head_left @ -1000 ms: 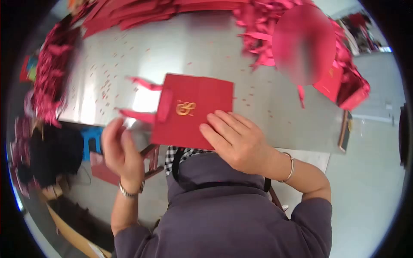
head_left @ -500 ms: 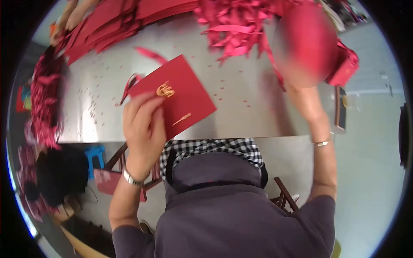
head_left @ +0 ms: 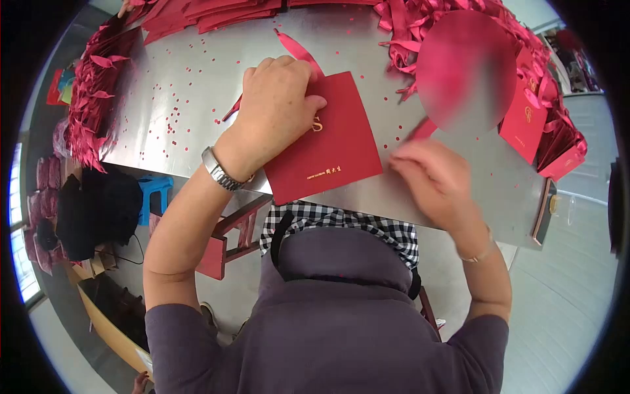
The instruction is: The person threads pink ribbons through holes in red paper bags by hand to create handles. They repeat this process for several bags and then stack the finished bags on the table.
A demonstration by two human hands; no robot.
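Near the closer edge of the surface (head_left: 197, 148), the gold-lettered red paper bag (head_left: 335, 146) is best kept flat beneath the curled left hand (head_left: 279, 98) (its grip is hidden), its ribbon (head_left: 298, 50) untwisted; whether anything is pinched by the narrowed right hand (head_left: 436, 177) cannot be told.

Left of you, below the edge of the shiny grey table (head_left: 216, 75), you have a blue plastic stool (head_left: 155, 194) beside a soft-looking black bundle (head_left: 98, 203), with a reddish-brown wooden chair (head_left: 211, 259) nearer you.
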